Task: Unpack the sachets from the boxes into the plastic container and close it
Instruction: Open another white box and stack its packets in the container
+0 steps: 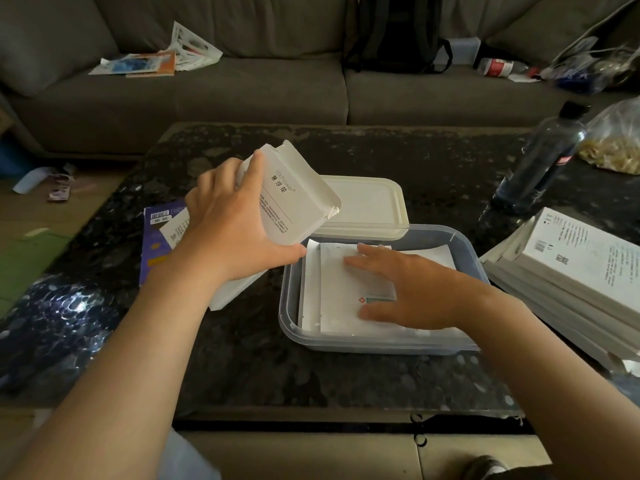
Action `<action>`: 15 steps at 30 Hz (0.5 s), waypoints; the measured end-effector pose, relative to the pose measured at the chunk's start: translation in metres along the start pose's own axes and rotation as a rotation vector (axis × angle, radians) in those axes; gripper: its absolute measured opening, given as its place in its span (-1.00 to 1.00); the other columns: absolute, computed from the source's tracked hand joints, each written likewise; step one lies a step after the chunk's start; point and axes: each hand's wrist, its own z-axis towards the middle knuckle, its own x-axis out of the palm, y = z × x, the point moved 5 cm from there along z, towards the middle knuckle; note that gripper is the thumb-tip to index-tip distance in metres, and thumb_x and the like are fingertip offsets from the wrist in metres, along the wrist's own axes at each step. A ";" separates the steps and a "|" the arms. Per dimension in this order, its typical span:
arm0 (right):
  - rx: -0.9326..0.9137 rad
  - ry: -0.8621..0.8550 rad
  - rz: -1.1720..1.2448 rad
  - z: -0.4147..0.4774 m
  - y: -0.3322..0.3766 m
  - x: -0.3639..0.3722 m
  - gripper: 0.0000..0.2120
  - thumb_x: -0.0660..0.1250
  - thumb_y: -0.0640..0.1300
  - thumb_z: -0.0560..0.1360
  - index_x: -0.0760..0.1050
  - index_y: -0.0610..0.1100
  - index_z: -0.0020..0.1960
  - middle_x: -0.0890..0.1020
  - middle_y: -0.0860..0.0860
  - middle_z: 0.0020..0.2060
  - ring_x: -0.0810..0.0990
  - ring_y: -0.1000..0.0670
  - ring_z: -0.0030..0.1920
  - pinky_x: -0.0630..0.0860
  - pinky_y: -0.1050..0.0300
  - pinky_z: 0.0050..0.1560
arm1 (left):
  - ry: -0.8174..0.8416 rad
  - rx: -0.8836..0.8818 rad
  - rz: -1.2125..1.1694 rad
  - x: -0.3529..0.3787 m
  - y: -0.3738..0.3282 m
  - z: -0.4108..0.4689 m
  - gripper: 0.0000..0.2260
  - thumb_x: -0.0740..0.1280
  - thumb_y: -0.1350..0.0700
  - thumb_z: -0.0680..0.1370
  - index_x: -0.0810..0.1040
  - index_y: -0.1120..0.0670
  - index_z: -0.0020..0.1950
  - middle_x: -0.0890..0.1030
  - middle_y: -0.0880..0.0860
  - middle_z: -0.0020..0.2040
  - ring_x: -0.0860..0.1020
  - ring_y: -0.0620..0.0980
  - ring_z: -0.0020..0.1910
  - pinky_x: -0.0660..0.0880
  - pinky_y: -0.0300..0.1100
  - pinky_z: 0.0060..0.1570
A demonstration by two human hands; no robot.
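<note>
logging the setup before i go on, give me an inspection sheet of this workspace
surface: dark speckled stone table, glossy.
job's things: clear plastic container holds white sachets; its white lid is off and lies just behind it; open white box is tilted above the container's far left corner; stack of white boxes at right.
clutter: dark water bottle, clear plastic bag, purple box at left.
hands: left hand grips the open white box; right hand lies flat on the white sachets.
cables: nothing seen.
surroundings: grey sofa with black backpack and loose papers.
</note>
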 end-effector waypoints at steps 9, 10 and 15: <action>-0.026 0.064 -0.059 0.004 0.004 0.005 -0.22 0.26 0.35 0.51 -0.10 0.35 0.57 -0.11 0.27 0.60 -0.08 0.04 0.62 0.01 -0.04 0.57 | 0.014 0.010 0.002 0.004 -0.004 -0.001 0.15 0.55 -0.38 0.22 -0.04 -0.07 0.59 0.18 0.06 0.51 0.14 0.16 0.47 0.19 0.20 0.41; -0.027 0.065 -0.057 0.004 0.004 0.005 -0.22 0.26 0.35 0.51 -0.10 0.35 0.57 -0.10 0.27 0.61 -0.08 0.04 0.62 0.01 -0.04 0.57 | 0.015 0.011 0.000 0.004 -0.004 -0.001 0.15 0.55 -0.38 0.22 -0.04 -0.07 0.59 0.18 0.06 0.51 0.14 0.16 0.47 0.19 0.20 0.41; 0.000 0.055 -0.031 0.003 0.003 0.003 -0.18 0.30 0.36 0.47 -0.06 0.32 0.58 -0.09 0.25 0.61 -0.02 0.01 0.62 0.06 -0.06 0.56 | 0.024 0.011 0.002 0.006 -0.004 0.000 0.16 0.55 -0.38 0.23 -0.06 -0.08 0.60 0.16 0.06 0.52 0.14 0.16 0.48 0.18 0.19 0.42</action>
